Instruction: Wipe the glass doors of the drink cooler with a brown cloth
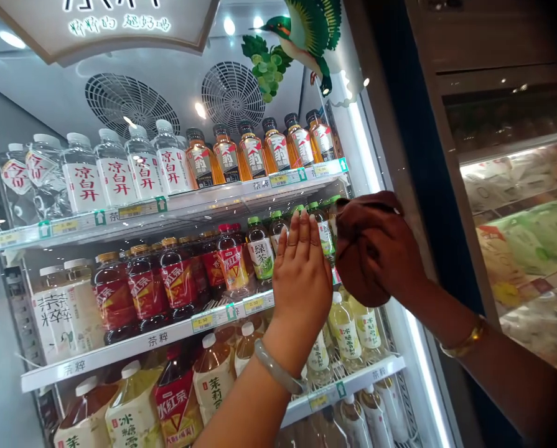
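The left forearm is slanting up from the bottom edge, a grey bangle (278, 371) circling its wrist; the right forearm is slanting in from the lower right, wearing a gold bracelet (467, 342). The left hand (304, 270) is showing its back and pointing upward, its fingers lying straight and nearly together, palm facing the glass door (222, 214). The right hand (394, 252) is bending inward, its fingers clamping on a brown cloth (360, 274), which is bunching before the door's right side. Beyond the glass, bottles (234, 264) are standing on lit shelves (157, 336).
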Demonstrator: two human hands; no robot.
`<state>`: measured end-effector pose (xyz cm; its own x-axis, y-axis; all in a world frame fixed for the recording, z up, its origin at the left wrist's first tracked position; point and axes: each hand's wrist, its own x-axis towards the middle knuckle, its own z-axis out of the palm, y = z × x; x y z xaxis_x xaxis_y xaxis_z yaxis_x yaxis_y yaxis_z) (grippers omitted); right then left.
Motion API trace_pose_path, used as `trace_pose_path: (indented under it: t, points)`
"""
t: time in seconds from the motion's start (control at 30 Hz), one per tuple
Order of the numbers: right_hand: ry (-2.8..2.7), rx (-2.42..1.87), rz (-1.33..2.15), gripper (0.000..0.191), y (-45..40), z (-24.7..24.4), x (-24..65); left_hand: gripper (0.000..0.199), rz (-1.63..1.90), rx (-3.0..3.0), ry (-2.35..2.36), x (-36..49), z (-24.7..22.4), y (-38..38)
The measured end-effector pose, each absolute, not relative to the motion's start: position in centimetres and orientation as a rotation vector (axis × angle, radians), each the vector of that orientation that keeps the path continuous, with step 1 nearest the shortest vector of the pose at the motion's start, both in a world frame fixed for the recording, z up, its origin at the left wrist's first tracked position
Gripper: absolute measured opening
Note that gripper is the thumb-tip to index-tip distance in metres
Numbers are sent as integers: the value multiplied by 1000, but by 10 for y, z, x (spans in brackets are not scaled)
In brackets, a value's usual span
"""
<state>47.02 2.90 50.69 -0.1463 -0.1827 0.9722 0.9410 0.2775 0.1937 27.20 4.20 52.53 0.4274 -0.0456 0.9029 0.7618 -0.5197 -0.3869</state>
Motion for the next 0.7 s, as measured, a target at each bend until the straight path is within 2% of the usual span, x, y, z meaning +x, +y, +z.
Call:
trace_pose_path:
  t: [0.1,0.17,0.3,0.4,0.53,0.7]
  points:
    - [-1205,-861,-1123,16,28,488,465,64,-1177,-1806,-601,268,523,42]
    - [-1307,-813,-1110,16,27,479,449,65,-1150,-1814,-612,266,520,41]
    - [-1525,-647,-1191,14,23,503,434,66,-1134,-1809,-660,255,526,40]
    - [-1487,-686,-1199,17,23,523,448,69,-1158,-1787,-678,241,532,41]
    - [-1264,-809,-1118,20,22,507,439,70,-1153,-1772,-678,232,530,41]
    - [-1476,-741,-1154,19,20,506,392,63,-1124,-1803,-685,224,528,36]
